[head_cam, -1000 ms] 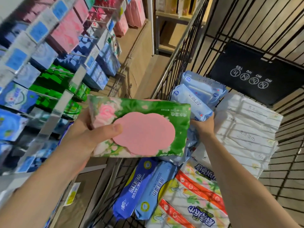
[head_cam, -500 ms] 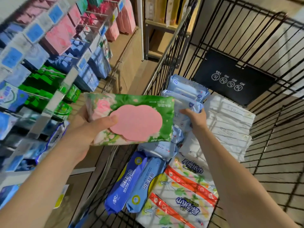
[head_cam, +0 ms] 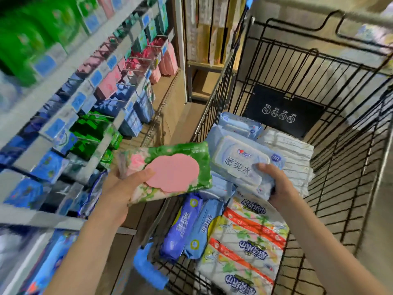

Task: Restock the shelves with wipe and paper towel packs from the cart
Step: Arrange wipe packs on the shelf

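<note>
Soft, moderately bright indoor light; shelves [head_cam: 63, 86] at left smeared by motion blur; cart [head_cam: 297, 67] wires bow from wide-angle distortion and cast thin shadows; centre fairly sharp.

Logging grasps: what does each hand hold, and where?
Left hand holds the green wipe pack by its left end; right hand, the pale blue pack by its near end.

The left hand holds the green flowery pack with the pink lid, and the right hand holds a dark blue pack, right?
Not quite. The head view shows the right hand gripping a pale blue pack with a white lid, not a dark blue one. The left hand does hold the green flowery pack.
</note>
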